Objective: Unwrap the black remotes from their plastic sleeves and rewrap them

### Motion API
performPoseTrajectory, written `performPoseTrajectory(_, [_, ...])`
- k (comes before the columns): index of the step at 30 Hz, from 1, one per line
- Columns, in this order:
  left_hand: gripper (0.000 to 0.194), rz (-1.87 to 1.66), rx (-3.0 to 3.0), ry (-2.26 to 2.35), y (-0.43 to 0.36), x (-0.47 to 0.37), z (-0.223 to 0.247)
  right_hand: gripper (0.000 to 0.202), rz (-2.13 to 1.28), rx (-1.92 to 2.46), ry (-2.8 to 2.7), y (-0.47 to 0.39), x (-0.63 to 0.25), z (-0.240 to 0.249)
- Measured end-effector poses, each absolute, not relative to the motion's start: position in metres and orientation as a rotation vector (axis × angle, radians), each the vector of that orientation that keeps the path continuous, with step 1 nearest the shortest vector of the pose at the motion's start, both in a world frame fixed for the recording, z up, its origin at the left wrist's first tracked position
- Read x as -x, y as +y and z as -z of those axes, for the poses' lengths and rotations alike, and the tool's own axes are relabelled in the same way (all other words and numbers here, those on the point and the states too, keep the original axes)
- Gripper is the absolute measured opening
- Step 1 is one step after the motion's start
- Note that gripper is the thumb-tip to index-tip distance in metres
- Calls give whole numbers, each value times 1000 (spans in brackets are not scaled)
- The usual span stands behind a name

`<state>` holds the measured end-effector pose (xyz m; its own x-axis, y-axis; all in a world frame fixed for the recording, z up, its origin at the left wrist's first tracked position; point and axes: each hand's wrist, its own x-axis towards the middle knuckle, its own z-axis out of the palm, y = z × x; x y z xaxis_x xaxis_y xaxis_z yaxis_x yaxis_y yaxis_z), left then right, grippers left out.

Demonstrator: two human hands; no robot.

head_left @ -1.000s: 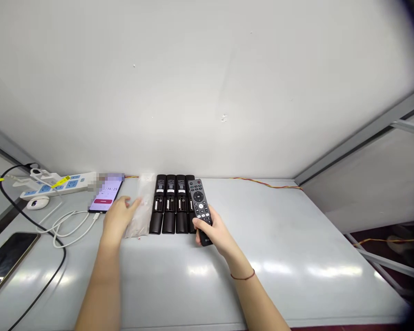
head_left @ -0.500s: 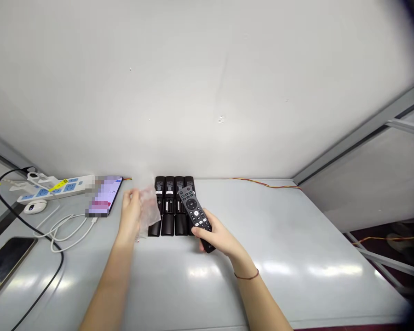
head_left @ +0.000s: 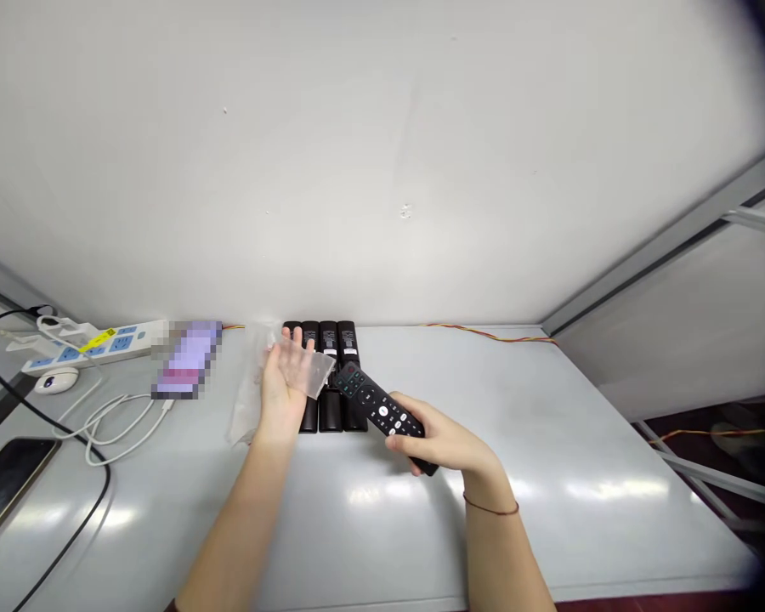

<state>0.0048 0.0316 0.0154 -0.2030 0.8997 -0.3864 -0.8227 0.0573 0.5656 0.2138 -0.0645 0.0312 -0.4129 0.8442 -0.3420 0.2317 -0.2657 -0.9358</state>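
My right hand (head_left: 434, 432) is closed around the lower half of a black remote control (head_left: 382, 410), its buttons facing up. The remote slants with its top end toward the left, over the row. My left hand (head_left: 286, 382) is turned palm up with fingers loosely curled. A clear plastic bag (head_left: 312, 374) lies across those fingers and sticks out to the right. More crumpled clear plastic (head_left: 248, 395) lies left of the hand. Behind both hands is a row of several black remotes (head_left: 330, 415), back side up, partly hidden by the left hand and the bag.
At the left are a white power strip (head_left: 144, 340), a phone with a lit screen (head_left: 188, 361), a white rounded case (head_left: 57, 380), a white cable (head_left: 118, 459) and a dark phone (head_left: 13, 484). A red-yellow wire (head_left: 484, 333) runs along the wall.
My left hand has moved right and turned palm up, bringing the plastic bag over the row. My right hand has shifted right with the remote, which now slants more sideways.
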Motion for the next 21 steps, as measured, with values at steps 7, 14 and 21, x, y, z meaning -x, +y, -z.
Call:
performPoseTrajectory(7, [12, -1598, -201, 838, 25, -10, -19, 15, -1797, 1294, -1581, -62, -202, -27])
performPoseTrajectory(14, [15, -1564, -259, 903, 9, -24, -25, 22, -1815, 1191, -1574, -61, -194, -24])
performPoseTrajectory(21, [20, -1480, -202, 907, 2, -33, -29, 40, -1636, 1242, -1293, -57, -175, -20])
